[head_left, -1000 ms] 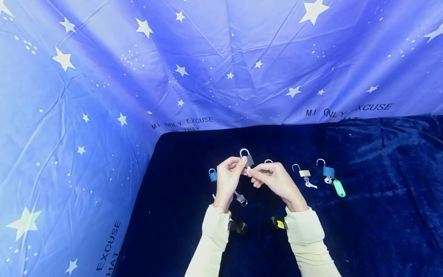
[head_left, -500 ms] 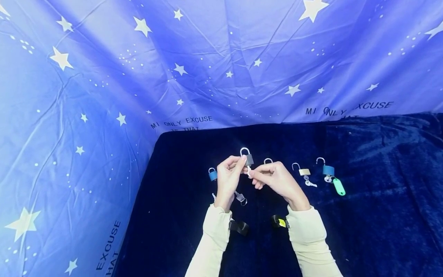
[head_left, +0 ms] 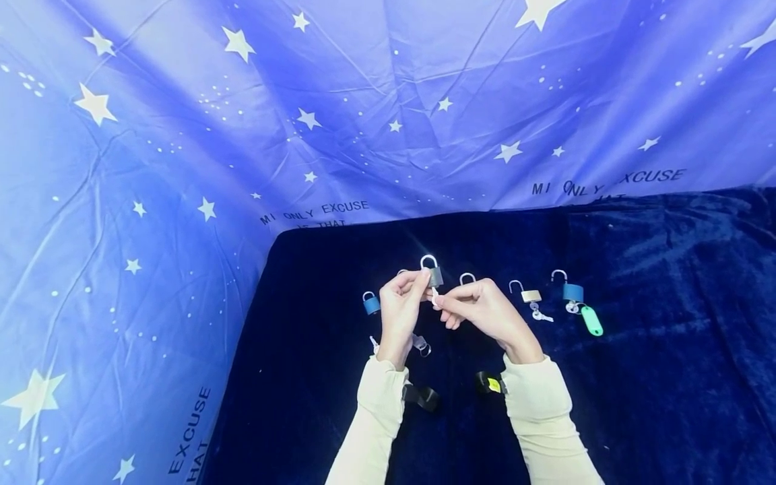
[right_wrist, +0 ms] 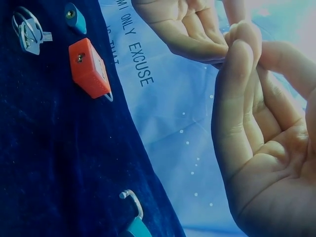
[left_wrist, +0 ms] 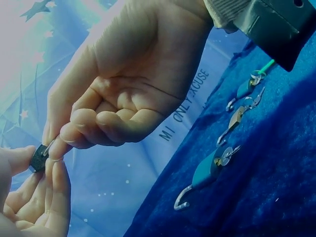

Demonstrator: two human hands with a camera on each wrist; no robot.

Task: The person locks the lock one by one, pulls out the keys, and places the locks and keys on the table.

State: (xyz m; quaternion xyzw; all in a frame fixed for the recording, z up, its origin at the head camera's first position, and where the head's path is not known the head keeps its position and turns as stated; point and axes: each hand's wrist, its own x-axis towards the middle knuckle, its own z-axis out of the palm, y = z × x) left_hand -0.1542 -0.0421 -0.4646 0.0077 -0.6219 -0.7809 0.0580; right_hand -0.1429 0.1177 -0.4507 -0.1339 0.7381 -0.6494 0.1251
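My left hand [head_left: 400, 306] holds up a dark grey padlock [head_left: 436, 276] above the blue cloth, thumb on its face. The lock's silver shackle points upward; fingers cover part of it, so I cannot tell whether it is latched. My right hand [head_left: 485, 313] pinches a small silver key [head_left: 434, 294] between thumb and fingertips at the lock's underside. How deep the key sits in the keyhole is unclear. In the left wrist view the dark padlock [left_wrist: 38, 158] shows between both hands' fingertips. The right wrist view hides it behind the fingers.
Left on the cloth lie a blue padlock [head_left: 371, 304], a red padlock [right_wrist: 89, 69] and keys [right_wrist: 30, 35]. A teal padlock [left_wrist: 207, 168], a brass padlock [head_left: 531, 296] and a blue padlock [head_left: 572, 292] with a green tag [head_left: 591, 321] lie rightward, shackles open.
The head view has shifted slightly, moving the backdrop and the locks on the cloth a little up and left. Both hands keep the same hold on the padlock and key.
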